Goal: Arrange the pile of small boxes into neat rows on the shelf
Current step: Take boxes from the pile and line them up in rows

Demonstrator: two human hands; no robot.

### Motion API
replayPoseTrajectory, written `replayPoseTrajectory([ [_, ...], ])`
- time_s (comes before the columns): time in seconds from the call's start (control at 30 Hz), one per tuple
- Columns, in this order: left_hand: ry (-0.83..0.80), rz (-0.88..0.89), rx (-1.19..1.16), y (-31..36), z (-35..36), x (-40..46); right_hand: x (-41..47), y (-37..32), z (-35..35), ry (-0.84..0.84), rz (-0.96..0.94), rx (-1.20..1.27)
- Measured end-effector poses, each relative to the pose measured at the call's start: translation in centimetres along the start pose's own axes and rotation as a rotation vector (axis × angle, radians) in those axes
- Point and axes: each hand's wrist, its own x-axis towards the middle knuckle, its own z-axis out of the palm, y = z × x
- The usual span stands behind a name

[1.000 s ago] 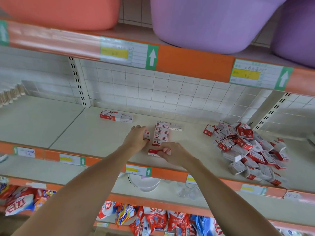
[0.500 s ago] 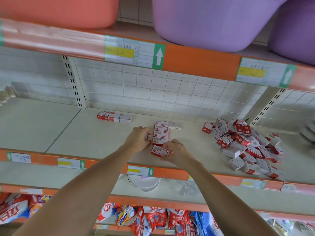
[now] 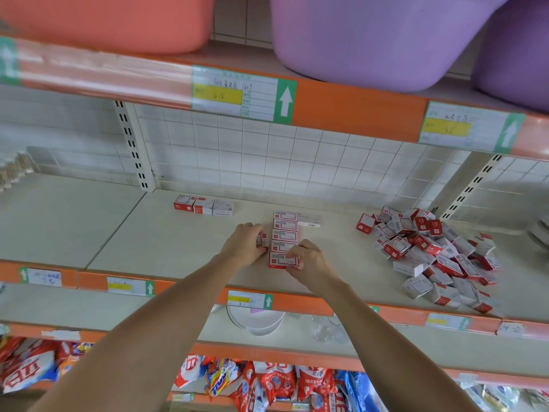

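Gripping a small red-and-white cardboard box [image 3: 283, 260] at the row's near end, the right hand [image 3: 309, 258] is curling round it; the left hand [image 3: 245, 243] is pinching another small box [image 3: 262, 239] just left.

Store shelving with orange edge strips [image 3: 356, 108] and paper price labels [image 3: 234, 95] stands against a white tiled wall [image 3: 267, 156]. Pink [image 3: 113, 19] and purple tubs [image 3: 371, 34] sit on the tier above; packaged goods [image 3: 267, 382] fill the lowest tier.
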Motion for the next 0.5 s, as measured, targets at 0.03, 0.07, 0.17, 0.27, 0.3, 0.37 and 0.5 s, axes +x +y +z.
replayPoseTrajectory([
  [0.03,0.001,-0.001,-0.001,0.01,-0.03,-0.02,0.02,0.08,0.10,0.006,0.001,0.002],
  [0.07,0.001,-0.002,-0.002,0.00,-0.05,-0.04,0.01,0.12,0.14,0.011,0.000,0.000],
  [0.17,-0.002,-0.002,-0.015,-0.08,-0.06,-0.04,0.12,0.10,0.06,0.022,-0.012,-0.011],
  [0.27,-0.007,-0.004,-0.018,-0.04,-0.07,-0.08,0.35,-0.14,-0.20,-0.001,-0.014,-0.019],
  [0.3,-0.008,-0.005,-0.017,-0.05,-0.04,-0.11,0.39,-0.20,-0.22,-0.016,-0.009,-0.025],
  [0.37,-0.007,-0.003,-0.016,-0.06,-0.04,-0.12,0.46,-0.19,-0.22,-0.035,0.001,-0.027],
  [0.5,-0.010,0.001,-0.033,-0.10,-0.22,-0.01,0.65,-0.27,-0.33,-0.049,-0.003,-0.027],
])
